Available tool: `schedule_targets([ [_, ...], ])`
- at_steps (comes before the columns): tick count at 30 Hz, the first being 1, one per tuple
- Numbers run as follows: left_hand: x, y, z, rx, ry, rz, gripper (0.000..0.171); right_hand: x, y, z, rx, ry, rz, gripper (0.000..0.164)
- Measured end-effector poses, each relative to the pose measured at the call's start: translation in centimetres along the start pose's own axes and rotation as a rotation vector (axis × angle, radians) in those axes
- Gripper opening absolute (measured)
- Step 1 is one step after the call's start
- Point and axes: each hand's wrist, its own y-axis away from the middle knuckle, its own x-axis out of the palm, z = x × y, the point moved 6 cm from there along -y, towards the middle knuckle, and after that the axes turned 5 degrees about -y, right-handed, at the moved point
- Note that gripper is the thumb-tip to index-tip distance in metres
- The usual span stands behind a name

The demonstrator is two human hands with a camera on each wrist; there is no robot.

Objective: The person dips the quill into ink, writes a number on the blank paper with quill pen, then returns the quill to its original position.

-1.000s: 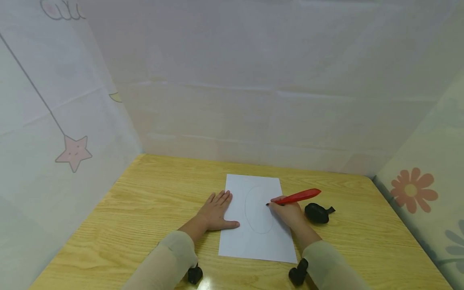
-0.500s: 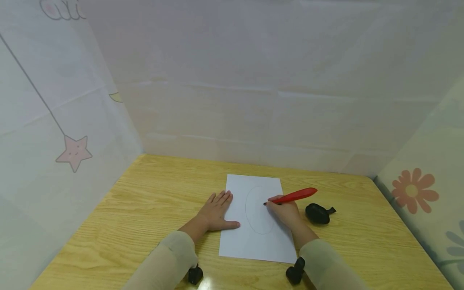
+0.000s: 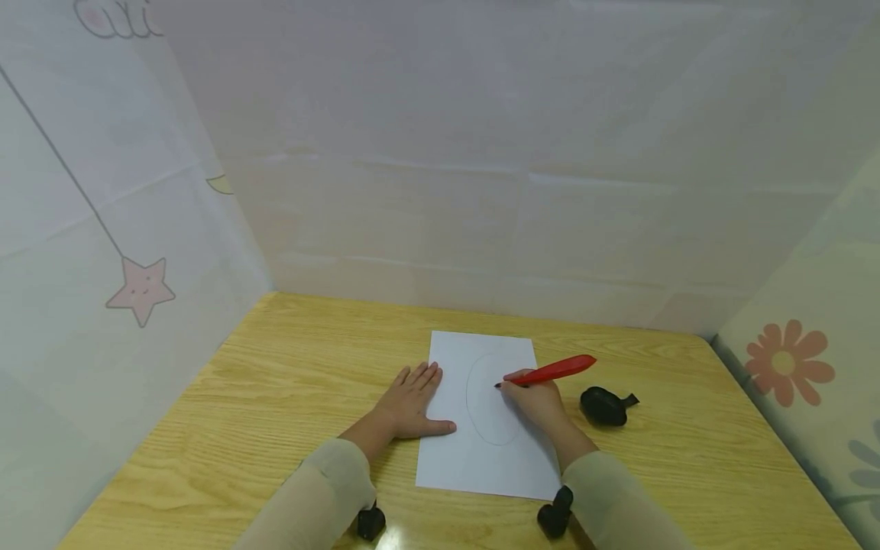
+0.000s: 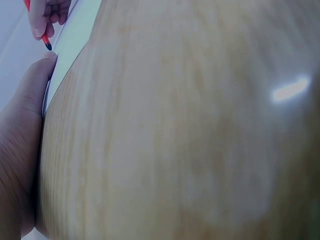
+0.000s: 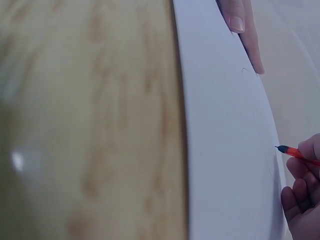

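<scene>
A white sheet of paper (image 3: 454,462) lies on the table with a thin oval outline drawn on it. My left hand (image 3: 409,405) rests flat over the paper's left edge, fingers and thumb spread. In my right hand (image 3: 539,401) a red pen (image 3: 560,369) is pinched near its dark tip, its thick tapered end slanting up to the right. That tip is inside the oval, right at the paper in the head view. The right wrist view shows the pen (image 5: 292,151) between thumb and fingers, the other fingers curled beneath. My left thumb (image 4: 37,82) lies along the sheet's edge.
A black rounded object (image 3: 603,406) with a short stub sits on the wooden table (image 3: 309,359) right of my right hand. Small black devices (image 3: 371,521) hang below both cuffs. Printed fabric (image 3: 481,229) walls off the back and both sides.
My right hand and the pen have moved slightly left across the paper, away from the oval's right side. The left hand stays in place on the paper.
</scene>
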Motion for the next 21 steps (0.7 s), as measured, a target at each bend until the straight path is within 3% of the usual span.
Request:
schedule_targets([
  [21, 0.3, -0.2, 0.2, -0.011, -0.008, -0.005, 0.107, 1.3, 0.0, 0.6, 0.005, -0.016, 0.019, 0.025],
])
